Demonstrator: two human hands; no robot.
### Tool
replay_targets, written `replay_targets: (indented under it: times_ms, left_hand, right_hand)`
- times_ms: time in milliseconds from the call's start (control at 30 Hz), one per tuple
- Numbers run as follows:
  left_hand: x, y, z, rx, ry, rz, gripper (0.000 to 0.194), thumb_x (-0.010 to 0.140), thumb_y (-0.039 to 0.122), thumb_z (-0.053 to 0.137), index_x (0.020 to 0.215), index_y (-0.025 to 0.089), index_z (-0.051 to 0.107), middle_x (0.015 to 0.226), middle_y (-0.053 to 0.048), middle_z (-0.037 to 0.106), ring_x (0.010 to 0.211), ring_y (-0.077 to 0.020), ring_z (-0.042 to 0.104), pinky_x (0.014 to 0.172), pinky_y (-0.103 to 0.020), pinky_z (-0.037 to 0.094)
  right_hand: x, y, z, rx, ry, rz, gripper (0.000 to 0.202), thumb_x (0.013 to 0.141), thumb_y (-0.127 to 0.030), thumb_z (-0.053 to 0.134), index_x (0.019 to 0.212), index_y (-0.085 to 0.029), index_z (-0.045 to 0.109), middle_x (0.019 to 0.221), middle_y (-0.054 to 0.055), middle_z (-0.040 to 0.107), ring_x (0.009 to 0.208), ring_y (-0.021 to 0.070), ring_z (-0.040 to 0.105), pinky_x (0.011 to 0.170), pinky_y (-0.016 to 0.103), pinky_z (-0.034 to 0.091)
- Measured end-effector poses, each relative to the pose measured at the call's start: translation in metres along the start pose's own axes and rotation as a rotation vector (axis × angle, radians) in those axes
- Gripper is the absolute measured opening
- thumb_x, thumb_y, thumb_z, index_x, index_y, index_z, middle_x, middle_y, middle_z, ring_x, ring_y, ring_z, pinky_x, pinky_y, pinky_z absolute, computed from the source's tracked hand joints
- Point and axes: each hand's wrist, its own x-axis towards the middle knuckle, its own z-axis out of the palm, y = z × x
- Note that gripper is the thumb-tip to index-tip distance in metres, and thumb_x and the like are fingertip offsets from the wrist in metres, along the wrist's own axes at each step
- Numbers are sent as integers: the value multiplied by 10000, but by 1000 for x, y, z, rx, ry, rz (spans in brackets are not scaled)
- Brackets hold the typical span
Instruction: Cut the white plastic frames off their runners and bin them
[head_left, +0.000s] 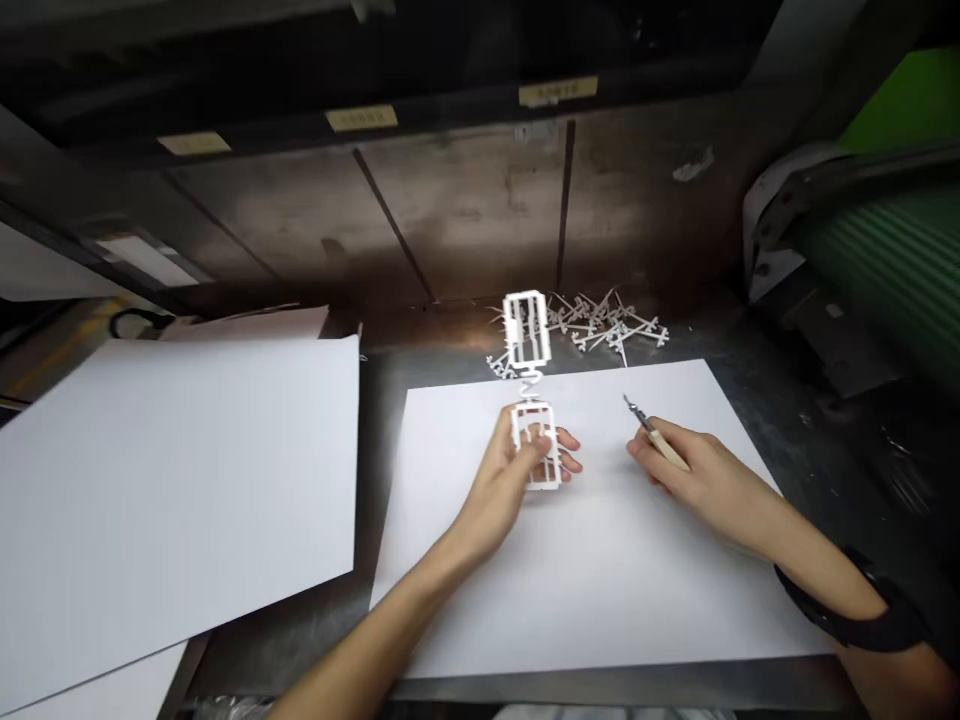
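Observation:
My left hand (510,465) grips a white moulded plastic piece (528,335), its thumb pressed across the lower part. Two slotted rectangular frames joined by a thin curved link make up this piece, which is held up above a white sheet (450,600). To the right, my right hand (694,475) is closed around a craft knife (664,446) with a cream handle. Its metal tip points up and left, apart from the plastic piece. Behind the sheet lies a pile of thin white plastic scraps (600,322), partly covered by the piece.
More large white sheets (187,480) lie stacked at the left. A stained metal wall (465,210) closes off the back, under a dark ledge with labels (361,118). Green ribbed machinery (885,230) stands at the right. Dark metal worktop (832,470) shows around the sheet.

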Motion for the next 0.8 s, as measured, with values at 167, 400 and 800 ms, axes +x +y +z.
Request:
replay_targets:
  times_ms: [167,400,800]
  left_hand:
    - [2,1,1,-171,93,-104,245,1159,432,476,1331,265,527,1099,-33,729,876,-182,728,864,-314,566]
    - [-3,1,6,-423,-14,-299,469,1158,589,440,1391,259,677,996,-68,699,842,-199,693,868,-354,615]
    - [0,4,3,-634,-99,-466,592,1093,546,463,1179,78,817,911,-71,549,769,-174,584,745,-307,610]
  right_hand:
    - [2,4,9,-32,-121,37,406,1109,-587,535,895,-242,529,869,-8,656,804,237,579,747,368,369]
    - [-1,7,8,207,-124,-15,400,1160,-566,544,930,-240,564,830,-35,580,805,213,544,805,362,398]
    - [1,20,11,179,-179,0,469,1137,-691,570,972,-252,598,848,-34,606,821,215,561,826,362,409]
